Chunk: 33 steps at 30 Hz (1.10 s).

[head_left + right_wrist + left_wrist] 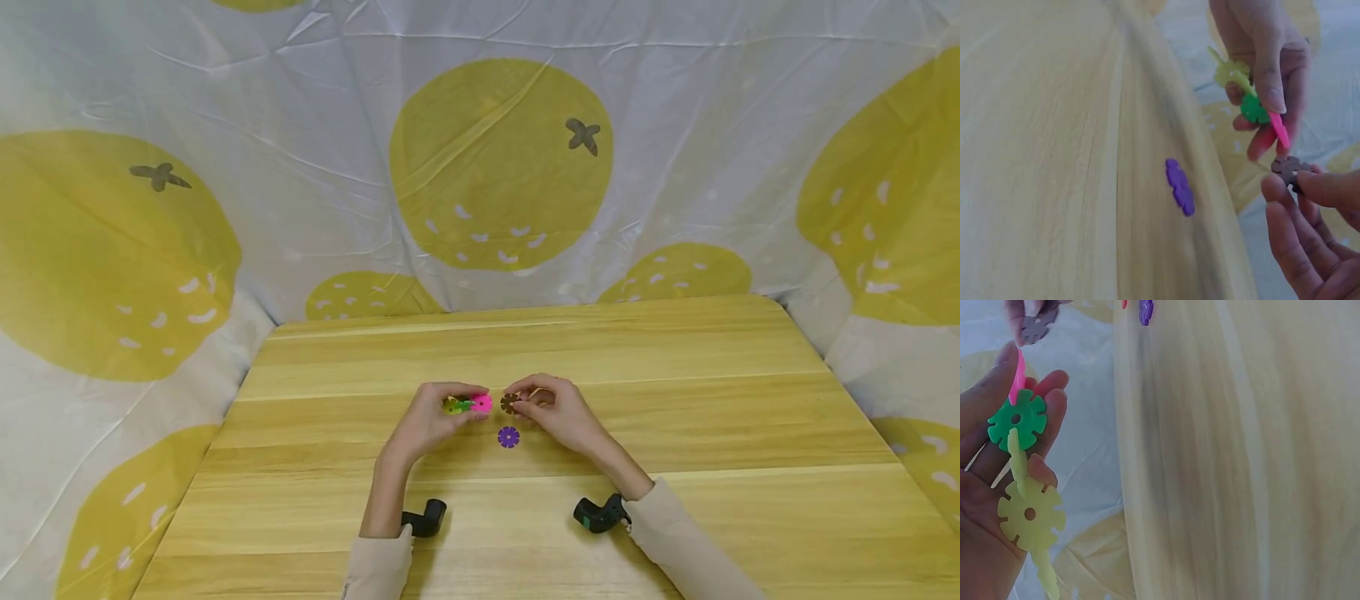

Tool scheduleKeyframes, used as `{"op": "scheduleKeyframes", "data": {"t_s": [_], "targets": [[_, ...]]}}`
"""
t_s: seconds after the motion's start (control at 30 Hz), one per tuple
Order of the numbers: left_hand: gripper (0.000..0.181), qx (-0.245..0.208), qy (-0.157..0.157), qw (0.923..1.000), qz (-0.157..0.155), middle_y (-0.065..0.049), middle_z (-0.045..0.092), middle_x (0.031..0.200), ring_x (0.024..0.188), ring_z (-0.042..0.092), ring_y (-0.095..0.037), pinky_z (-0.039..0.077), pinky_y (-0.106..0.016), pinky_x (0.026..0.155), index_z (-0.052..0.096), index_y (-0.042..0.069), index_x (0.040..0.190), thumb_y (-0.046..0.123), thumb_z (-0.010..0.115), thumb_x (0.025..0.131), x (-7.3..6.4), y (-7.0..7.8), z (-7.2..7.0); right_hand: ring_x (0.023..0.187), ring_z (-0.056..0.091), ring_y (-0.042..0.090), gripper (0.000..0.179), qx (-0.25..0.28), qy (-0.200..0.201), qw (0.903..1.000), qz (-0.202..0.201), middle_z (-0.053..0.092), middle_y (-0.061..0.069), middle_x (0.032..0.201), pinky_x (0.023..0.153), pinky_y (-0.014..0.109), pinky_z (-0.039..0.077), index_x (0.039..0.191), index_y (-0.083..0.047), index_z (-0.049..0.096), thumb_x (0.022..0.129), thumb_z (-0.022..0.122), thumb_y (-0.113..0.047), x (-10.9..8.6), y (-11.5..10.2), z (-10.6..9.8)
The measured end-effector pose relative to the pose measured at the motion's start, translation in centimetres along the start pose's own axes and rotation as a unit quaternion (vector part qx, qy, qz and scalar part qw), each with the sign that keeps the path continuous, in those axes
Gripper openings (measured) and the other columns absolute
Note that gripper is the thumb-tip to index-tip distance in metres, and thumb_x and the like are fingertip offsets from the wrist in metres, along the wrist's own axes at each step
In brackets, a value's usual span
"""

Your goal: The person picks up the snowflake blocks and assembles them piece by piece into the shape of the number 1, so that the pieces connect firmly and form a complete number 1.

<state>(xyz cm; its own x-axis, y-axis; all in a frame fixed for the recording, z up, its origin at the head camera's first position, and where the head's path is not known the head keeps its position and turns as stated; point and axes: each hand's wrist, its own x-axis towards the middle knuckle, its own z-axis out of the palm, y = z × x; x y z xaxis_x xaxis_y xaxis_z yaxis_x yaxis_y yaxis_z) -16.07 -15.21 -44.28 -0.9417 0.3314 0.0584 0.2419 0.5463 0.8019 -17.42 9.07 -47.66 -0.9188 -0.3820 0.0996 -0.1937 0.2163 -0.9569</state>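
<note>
In my left hand [435, 421] is a chain of notched plastic discs slotted together. A pink disc [482, 403] forms its end towards the right hand, pinched at the edge by thumb and fingers. Joined to that is a green disc [1017, 419], then several yellow discs [1032, 514] that trail along the palm. Thumb and fingertips of my right hand [558, 411] pinch a brown notched disc [1289, 169]. Only a small gap separates the brown disc from the pink one. Below both hands a purple notched disc [508, 437] lies on the table.
The wooden table [675, 358] runs back to a hanging cloth [330, 167] printed with yellow fruit. Black wrist cameras [598, 514] stick out inward from both forearms. A sliver of red [1124, 303] shows at the left wrist view's top edge; its kind is unclear.
</note>
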Motion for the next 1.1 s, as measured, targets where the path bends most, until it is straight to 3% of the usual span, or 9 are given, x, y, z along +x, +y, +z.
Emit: {"op": "scheduleKeyframes", "data": {"t_s": [0.13, 0.33, 0.47, 0.63, 0.8, 0.93, 1.1], "targets": [[0.031, -0.004, -0.009, 0.9999, 0.004, -0.008, 0.077, 0.123, 0.122, 0.069, -0.029, 0.056, -0.046, 0.103, 0.078, 0.011, 0.119, 0.017, 0.083, 0.089, 0.0, 0.2, 0.0, 0.09, 0.075, 0.029, 0.019, 0.008, 0.0, 0.9998, -0.019, 0.075, 0.011, 0.109, 0.075, 0.029, 0.06, 0.116, -0.012, 0.075, 0.098, 0.072, -0.011, -0.2, -0.5, 0.1], [0.031, -0.028, -0.018, 0.9994, 0.003, -0.006, 0.077, 0.122, 0.122, 0.069, -0.028, 0.056, -0.047, 0.104, 0.079, 0.013, 0.12, 0.018, 0.083, 0.089, 0.0, 0.4, 0.0, 0.091, 0.075, 0.033, 0.018, 0.02, -0.002, 0.9988, -0.044, 0.074, 0.01, 0.108, 0.078, 0.044, 0.064, 0.115, -0.012, 0.077, 0.098, 0.071, -0.009, -0.4, -0.9, 0.3], [0.031, -0.045, -0.026, 0.9987, 0.0, -0.005, 0.077, 0.123, 0.124, 0.068, -0.028, 0.055, -0.048, 0.105, 0.078, 0.013, 0.121, 0.019, 0.082, 0.09, 0.0, 0.5, 0.0, 0.093, 0.076, 0.035, 0.019, 0.014, 0.002, 0.9979, -0.064, 0.078, 0.01, 0.11, 0.077, 0.047, 0.063, 0.116, -0.012, 0.079, 0.097, 0.072, -0.011, -0.5, -1.0, 0.2], [0.03, -0.051, -0.025, 0.9984, -0.001, -0.007, 0.077, 0.121, 0.122, 0.069, -0.028, 0.058, -0.044, 0.101, 0.079, 0.012, 0.119, 0.017, 0.082, 0.09, 0.0, 0.6, 0.0, 0.091, 0.078, 0.033, 0.02, 0.002, 0.012, 0.9954, -0.095, 0.08, 0.01, 0.108, 0.075, 0.041, 0.064, 0.115, -0.009, 0.08, 0.096, 0.073, -0.011, -0.7, -1.0, 0.2], [0.03, -0.063, -0.02, 0.9977, 0.01, -0.007, 0.079, 0.117, 0.114, 0.072, -0.024, 0.06, -0.03, 0.087, 0.079, 0.011, 0.118, 0.016, 0.083, 0.088, 0.2, 0.9, 0.3, 0.088, 0.077, 0.02, 0.018, -0.011, 0.03, 0.9903, -0.135, 0.081, 0.008, 0.1, 0.075, 0.029, 0.062, 0.111, -0.008, 0.082, 0.094, 0.075, -0.008, -0.8, -1.2, 0.0], [0.031, -0.057, -0.024, 0.9977, 0.028, -0.008, 0.08, 0.112, 0.108, 0.073, -0.022, 0.058, -0.022, 0.082, 0.079, 0.007, 0.118, 0.014, 0.082, 0.088, 0.3, 1.1, 0.5, 0.085, 0.076, 0.021, 0.018, -0.018, 0.03, 0.9864, -0.161, 0.081, 0.008, 0.097, 0.075, 0.028, 0.062, 0.109, -0.007, 0.082, 0.093, 0.076, -0.004, -0.8, -1.2, 0.0], [0.031, -0.06, -0.028, 0.9976, 0.022, -0.008, 0.079, 0.113, 0.11, 0.073, -0.024, 0.059, -0.026, 0.085, 0.078, 0.006, 0.119, 0.013, 0.081, 0.089, 0.2, 0.9, 0.4, 0.085, 0.076, 0.023, 0.019, -0.016, 0.024, 0.9857, -0.166, 0.081, 0.009, 0.097, 0.075, 0.029, 0.062, 0.111, -0.005, 0.081, 0.093, 0.075, -0.003, -0.8, -0.9, 0.4]]}}
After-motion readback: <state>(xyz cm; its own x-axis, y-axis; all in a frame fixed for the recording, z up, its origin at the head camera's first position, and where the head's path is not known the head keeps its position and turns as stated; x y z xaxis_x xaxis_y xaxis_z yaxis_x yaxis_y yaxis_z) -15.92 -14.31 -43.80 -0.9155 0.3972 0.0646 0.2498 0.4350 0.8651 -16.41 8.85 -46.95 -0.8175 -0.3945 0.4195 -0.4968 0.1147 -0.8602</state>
